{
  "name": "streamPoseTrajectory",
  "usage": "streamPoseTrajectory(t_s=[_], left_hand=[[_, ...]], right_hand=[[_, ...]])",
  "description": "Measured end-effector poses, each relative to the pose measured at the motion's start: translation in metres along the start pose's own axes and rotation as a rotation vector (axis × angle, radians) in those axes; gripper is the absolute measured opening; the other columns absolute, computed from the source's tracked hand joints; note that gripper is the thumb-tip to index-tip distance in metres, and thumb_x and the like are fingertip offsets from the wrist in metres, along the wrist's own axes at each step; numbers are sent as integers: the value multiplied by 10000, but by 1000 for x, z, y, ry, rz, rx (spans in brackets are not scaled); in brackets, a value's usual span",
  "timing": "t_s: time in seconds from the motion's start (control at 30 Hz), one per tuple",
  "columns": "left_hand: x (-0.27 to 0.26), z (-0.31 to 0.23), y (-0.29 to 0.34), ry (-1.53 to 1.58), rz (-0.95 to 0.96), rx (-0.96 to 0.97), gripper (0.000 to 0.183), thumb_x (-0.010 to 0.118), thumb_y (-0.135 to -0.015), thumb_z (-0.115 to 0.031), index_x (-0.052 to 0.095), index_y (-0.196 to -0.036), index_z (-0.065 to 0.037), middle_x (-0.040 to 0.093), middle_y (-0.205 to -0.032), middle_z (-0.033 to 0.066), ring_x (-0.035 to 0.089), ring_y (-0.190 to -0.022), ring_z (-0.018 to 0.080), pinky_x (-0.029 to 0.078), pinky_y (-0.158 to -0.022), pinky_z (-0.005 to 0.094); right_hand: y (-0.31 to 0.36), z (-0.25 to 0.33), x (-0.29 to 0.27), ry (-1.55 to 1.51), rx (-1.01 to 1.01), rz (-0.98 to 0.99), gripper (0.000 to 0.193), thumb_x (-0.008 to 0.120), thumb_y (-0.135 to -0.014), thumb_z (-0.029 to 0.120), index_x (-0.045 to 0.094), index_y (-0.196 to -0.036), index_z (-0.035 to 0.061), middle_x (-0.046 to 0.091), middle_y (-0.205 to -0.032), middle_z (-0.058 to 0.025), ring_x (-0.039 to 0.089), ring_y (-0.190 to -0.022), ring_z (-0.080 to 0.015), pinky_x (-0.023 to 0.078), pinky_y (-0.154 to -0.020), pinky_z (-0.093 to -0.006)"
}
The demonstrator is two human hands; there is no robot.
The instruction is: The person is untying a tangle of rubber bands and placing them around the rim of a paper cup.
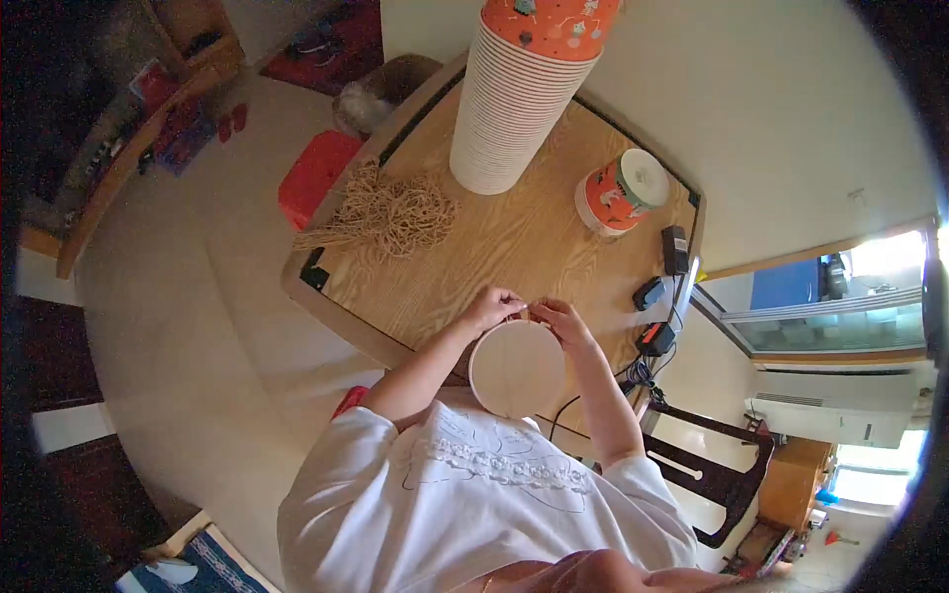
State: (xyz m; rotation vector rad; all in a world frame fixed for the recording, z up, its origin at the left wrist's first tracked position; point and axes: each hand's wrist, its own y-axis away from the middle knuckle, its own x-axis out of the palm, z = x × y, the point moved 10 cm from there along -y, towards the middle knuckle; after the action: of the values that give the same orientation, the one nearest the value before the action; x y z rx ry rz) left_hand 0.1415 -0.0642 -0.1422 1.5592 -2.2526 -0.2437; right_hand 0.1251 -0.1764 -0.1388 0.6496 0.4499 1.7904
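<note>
A round paper bucket (517,368) sits close against my body at the table's near edge, its pale circular end facing up. My left hand (494,307) is at the far rim of this bucket, fingers pinched together. Beside it my right hand (560,321) pinches at the same spot, almost touching the left. Between the fingertips a thin tan cord (528,313) shows; its ends are hidden by the fingers. Farther left lies a tangled heap of brown cords (391,215), some strands hanging over the table edge.
A tall stack of white paper buckets (519,109) with an orange printed top one stands at the back. Right of it is an orange printed bucket (605,200) with a white roll (645,178) on it. Black chargers (655,339) and cables line the right edge. A dark chair (707,474) stands right.
</note>
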Motion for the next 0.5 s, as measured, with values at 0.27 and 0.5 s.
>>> streamPoseTrajectory(t_s=[0.27,0.5], left_hand=[[7,23,-11,-104,74,-75,191,658,-735,-202,659,-804,-24,625,-712,35,545,-620,82,435,-575,242],[9,21,-9,-51,58,-96,194,661,-706,-171,659,-833,-23,639,-730,50,571,-637,105,452,-615,252]], right_hand=[[-3,14,-4,257,-217,-10,108,547,-824,148,567,-801,45,542,-698,12,492,-641,-71,412,-565,-197],[0,24,-4,363,-318,-55,110,561,-804,134,559,-792,25,558,-715,4,496,-655,-79,412,-604,-223]])
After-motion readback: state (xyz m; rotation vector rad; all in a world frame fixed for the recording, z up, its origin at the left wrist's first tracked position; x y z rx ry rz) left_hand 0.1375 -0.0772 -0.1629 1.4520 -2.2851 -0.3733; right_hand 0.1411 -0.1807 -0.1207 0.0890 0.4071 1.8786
